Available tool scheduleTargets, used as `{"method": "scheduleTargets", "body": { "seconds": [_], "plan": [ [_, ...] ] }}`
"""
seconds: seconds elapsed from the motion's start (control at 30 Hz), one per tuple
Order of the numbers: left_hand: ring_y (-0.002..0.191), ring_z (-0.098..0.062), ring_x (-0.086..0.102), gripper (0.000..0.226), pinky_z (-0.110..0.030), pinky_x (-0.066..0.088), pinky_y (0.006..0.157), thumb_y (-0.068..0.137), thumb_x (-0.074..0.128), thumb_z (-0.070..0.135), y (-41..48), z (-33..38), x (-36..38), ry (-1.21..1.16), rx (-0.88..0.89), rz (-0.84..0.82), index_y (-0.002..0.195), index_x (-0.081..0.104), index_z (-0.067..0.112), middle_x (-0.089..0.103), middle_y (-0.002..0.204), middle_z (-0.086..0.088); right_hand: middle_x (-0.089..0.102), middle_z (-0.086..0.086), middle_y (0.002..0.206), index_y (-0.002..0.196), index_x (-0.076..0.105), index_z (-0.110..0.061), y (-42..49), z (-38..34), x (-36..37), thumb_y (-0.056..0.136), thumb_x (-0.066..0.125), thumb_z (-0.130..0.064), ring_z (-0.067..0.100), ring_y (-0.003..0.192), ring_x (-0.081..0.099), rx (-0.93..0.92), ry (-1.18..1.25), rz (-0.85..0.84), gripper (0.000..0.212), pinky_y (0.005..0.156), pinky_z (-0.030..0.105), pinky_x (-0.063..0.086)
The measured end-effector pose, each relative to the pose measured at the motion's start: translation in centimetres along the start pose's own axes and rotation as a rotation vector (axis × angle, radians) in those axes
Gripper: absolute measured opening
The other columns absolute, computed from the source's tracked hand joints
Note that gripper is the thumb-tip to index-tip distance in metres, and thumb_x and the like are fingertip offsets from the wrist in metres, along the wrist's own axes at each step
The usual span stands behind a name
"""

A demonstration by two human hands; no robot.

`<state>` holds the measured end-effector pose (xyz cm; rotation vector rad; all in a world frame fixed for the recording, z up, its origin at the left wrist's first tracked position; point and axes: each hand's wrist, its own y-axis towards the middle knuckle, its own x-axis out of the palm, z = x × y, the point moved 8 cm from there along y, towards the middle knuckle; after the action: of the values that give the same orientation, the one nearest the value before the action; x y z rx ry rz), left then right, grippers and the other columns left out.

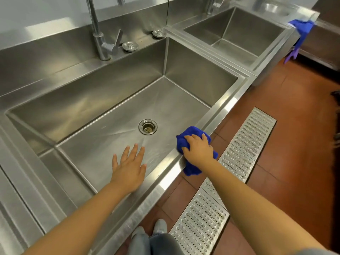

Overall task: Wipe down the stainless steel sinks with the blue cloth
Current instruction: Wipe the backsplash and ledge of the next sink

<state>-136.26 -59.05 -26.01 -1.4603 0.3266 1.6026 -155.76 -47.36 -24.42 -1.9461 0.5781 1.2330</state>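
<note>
Head view: the blue cloth is bunched under the right hand, which is closed on it and pressed onto the front rim of the large sink, part of the cloth hanging over the outer edge above the floor. The left hand is held flat and spread wide, empty, over the basin near the front wall; contact cannot be told. The step in hand is judged to be wiping the front rim. It is best done with steady downward pressure, the cloth kept flat and run along the rim in one direction, the loose tail gathered in. The basin floor around the drain and the second sink appear left to be covered.
</note>
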Motion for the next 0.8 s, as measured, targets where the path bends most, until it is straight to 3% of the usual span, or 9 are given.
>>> {"method": "scheduleTargets", "body": {
  "seconds": [0.1,0.3,0.43,0.5,0.7,0.8],
  "plan": [
    [0.148,-0.022,-0.013,0.058,-0.052,-0.007,0.115,0.103,0.020,0.039,-0.2,-1.2,0.0,-0.012,-0.029,0.003,0.154,-0.005,0.026,-0.012,0.161,0.001,0.042,-0.002,0.142,0.135,0.047,-0.025,-2.5,-0.9,1.1,0.096,0.045,-0.032,0.034,0.143,0.014,-0.035,-0.005,0.090,0.039,0.099,0.055,0.038],
    [0.148,-0.023,-0.013,0.059,-0.053,-0.008,0.115,0.103,0.020,0.039,-0.1,-2.3,0.4,0.045,0.002,-0.008,0.154,-0.005,0.024,-0.013,0.161,0.000,0.040,-0.006,0.146,0.137,0.046,-0.026,-5.7,-3.1,3.8,0.095,0.046,-0.032,0.031,0.146,0.010,-0.075,0.052,0.131,0.042,0.104,0.052,0.033],
    [0.147,-0.022,-0.016,0.060,-0.051,-0.010,0.115,0.104,0.019,0.038,0.4,-1.1,-0.1,0.126,0.095,0.029,0.153,-0.012,0.024,-0.016,0.160,0.000,0.023,0.001,0.158,0.150,0.028,-0.021,-6.3,-2.5,3.8,0.096,0.047,-0.031,0.027,0.148,0.006,-0.044,0.166,0.197,0.057,0.114,0.042,0.023],
    [0.147,-0.021,-0.016,0.060,-0.051,-0.010,0.115,0.104,0.019,0.037,0.9,-0.5,-0.3,0.156,0.143,0.047,0.152,-0.013,0.024,-0.017,0.160,0.000,0.013,0.004,0.160,0.150,0.027,-0.020,-6.7,-2.1,4.0,0.098,0.046,-0.035,0.027,0.148,0.002,0.001,0.185,0.208,0.057,0.116,0.036,0.018],
    [0.147,-0.020,-0.016,0.059,-0.050,-0.011,0.115,0.104,0.018,0.036,2.8,0.6,-0.4,0.166,0.168,0.030,0.152,-0.015,0.023,-0.016,0.160,0.001,0.025,-0.001,0.157,0.143,0.039,-0.025,-5.3,-2.1,3.9,0.098,0.043,-0.035,0.029,0.147,0.006,0.011,0.070,0.168,0.047,0.109,0.047,0.034],
    [0.147,-0.020,-0.017,0.060,-0.050,-0.012,0.114,0.104,0.018,0.036,3.9,1.1,-0.1,0.161,0.167,0.019,0.152,-0.015,0.023,-0.018,0.160,0.001,0.029,-0.004,0.154,0.140,0.041,-0.026,-3.8,-1.8,3.6,0.096,0.043,-0.034,0.028,0.147,0.007,0.016,0.020,0.137,0.044,0.107,0.049,0.033]
  ]
}}
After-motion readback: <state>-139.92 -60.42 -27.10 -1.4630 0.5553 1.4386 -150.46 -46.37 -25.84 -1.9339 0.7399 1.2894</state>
